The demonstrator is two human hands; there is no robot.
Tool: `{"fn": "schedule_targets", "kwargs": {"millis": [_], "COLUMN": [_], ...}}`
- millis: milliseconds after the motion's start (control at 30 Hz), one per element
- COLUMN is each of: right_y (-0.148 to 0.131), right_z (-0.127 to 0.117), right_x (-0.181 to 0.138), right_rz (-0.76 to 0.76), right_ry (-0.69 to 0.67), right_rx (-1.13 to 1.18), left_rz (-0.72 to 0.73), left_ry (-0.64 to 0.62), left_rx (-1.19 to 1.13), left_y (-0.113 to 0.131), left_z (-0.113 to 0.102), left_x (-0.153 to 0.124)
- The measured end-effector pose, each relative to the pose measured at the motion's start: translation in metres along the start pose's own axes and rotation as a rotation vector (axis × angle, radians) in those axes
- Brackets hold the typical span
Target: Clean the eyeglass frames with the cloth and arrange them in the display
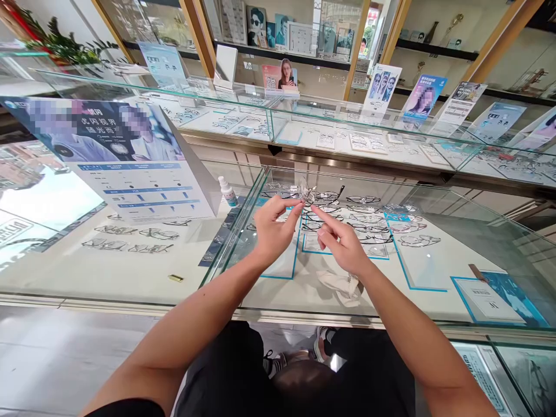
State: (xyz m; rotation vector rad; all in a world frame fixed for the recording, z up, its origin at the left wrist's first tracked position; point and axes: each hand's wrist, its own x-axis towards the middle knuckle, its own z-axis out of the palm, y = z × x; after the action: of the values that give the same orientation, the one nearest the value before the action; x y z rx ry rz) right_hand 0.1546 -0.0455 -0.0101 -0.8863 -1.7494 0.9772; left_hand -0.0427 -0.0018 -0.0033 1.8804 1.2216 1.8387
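My left hand (273,227) pinches a pair of clear-framed glasses (306,193) between thumb and fingers, above the glass counter (243,231). My right hand (343,243) is beside it, forefinger stretched toward the glasses, other fingers curled; a white cloth (343,285) lies on the glass just under its wrist. Rows of spectacle frames (369,223) lie inside the case below both hands.
A small spray bottle (227,191) stands left of my hands, next to a large blue-and-white advertising placard (130,162). More frames (130,238) lie in the left case. A second glass counter (347,124) with upright brochures runs behind. My knees and shoes show below the counter edge.
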Motion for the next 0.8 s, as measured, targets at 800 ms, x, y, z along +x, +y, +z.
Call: {"fn": "schedule_targets", "kwargs": {"millis": [800], "right_y": [-0.001], "right_z": [-0.021], "right_x": [0.006], "right_rz": [-0.063], "right_ry": [0.396], "right_rx": [0.035], "left_rz": [0.059], "left_ry": [-0.269], "left_rx": [0.105], "left_y": [-0.012], "left_z": [0.003], "left_x": [0.002]}}
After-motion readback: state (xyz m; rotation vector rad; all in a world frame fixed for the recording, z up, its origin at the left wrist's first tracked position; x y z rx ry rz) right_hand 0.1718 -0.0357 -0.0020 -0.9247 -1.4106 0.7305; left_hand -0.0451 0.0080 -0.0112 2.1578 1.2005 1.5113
